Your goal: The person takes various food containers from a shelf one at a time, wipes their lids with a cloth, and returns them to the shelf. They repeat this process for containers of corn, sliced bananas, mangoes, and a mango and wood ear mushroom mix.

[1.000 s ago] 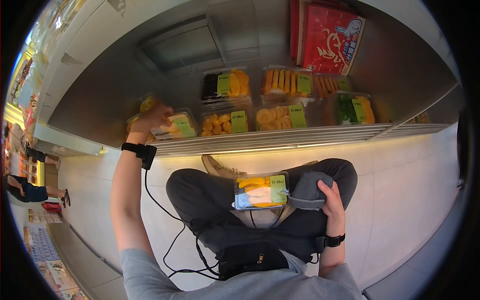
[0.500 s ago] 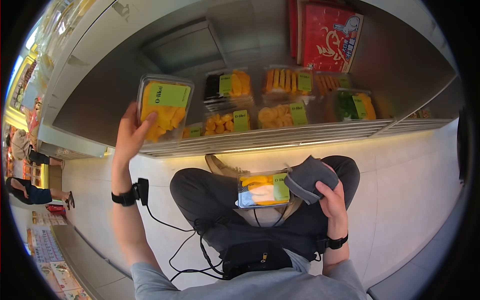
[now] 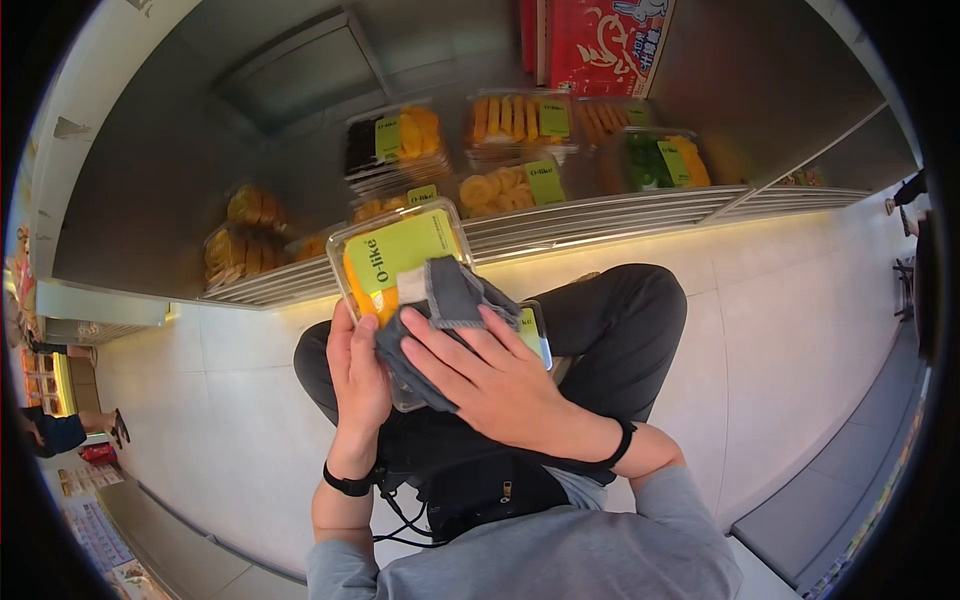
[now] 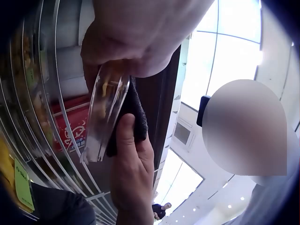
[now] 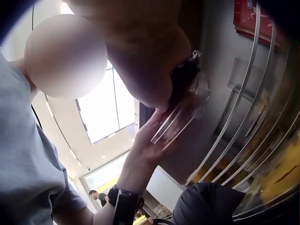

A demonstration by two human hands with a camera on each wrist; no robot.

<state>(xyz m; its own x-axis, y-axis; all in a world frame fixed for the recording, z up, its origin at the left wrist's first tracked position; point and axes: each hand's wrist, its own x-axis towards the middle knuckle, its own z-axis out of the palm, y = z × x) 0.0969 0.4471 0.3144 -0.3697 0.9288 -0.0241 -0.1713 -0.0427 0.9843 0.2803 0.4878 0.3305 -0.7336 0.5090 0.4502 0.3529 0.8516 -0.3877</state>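
Observation:
My left hand [image 3: 360, 370] grips the side of a clear plastic box of dried mango [image 3: 352, 265] with a green label, held tilted above my lap. Over its lid lies a dark grey cloth [image 3: 462, 290] with a pale tag. My right hand [image 3: 500, 385] presses on that cloth, fingers spread and fairly straight. In the left wrist view the box [image 4: 105, 112] stands edge-on, and the right hand [image 4: 133, 173] meets the cloth [image 4: 138, 117] against its face. A second box with a green label [image 3: 535, 335] sits on my lap, mostly hidden behind the cloth.
Several boxes of dried fruit stand on the metal shelf ahead, among them banana-like slices [image 3: 495, 190], a dark and orange mix [image 3: 395, 140] and a green and yellow box [image 3: 665, 160]. Stacked packs [image 3: 245, 245] sit at its left. A red package [image 3: 605, 45] leans at the back.
The left hand has taken the mango box off the shelf and brought it right, over my lap. The right hand has moved left with the cloth, onto the lid.

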